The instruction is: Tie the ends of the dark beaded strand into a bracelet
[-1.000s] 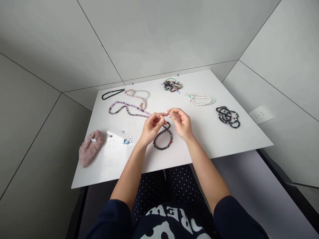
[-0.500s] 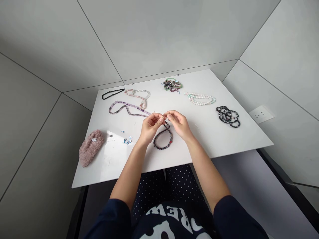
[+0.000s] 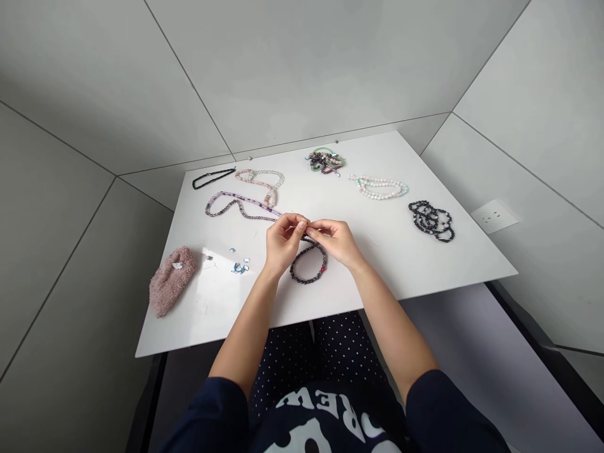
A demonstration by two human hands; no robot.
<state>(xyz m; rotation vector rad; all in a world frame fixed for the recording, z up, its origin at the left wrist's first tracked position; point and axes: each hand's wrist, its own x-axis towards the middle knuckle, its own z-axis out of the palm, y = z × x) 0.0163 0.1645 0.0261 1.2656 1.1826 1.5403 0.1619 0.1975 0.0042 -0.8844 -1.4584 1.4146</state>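
A dark bead string (image 3: 306,280) with one red bead lies looped on the white table (image 3: 358,277), its upper end running up under my fingers. My left hand (image 3: 284,244) pinches thumb against fingers at that end. Touching it fingertip to fingertip, my right hand (image 3: 338,241) is pinched as well. The fingers hide the exact spot they grip. Just beyond my left hand lies a purple and grey bead string (image 3: 236,200), its near end reaching toward the fingers.
Farther back are a black bead string (image 3: 213,178), a pink and clear one (image 3: 271,189), a mixed bead bundle (image 3: 325,161) and a pale string (image 3: 380,187). Dark bracelets (image 3: 431,220) lie right. At left are blue-white scraps (image 3: 240,267) and a fuzzy pink pouch (image 3: 172,280).
My right hand has dropped slightly, its fingers flatter and closer to my left thumb. The upper end of the dark bead string is now more covered. The loop has stayed in place.
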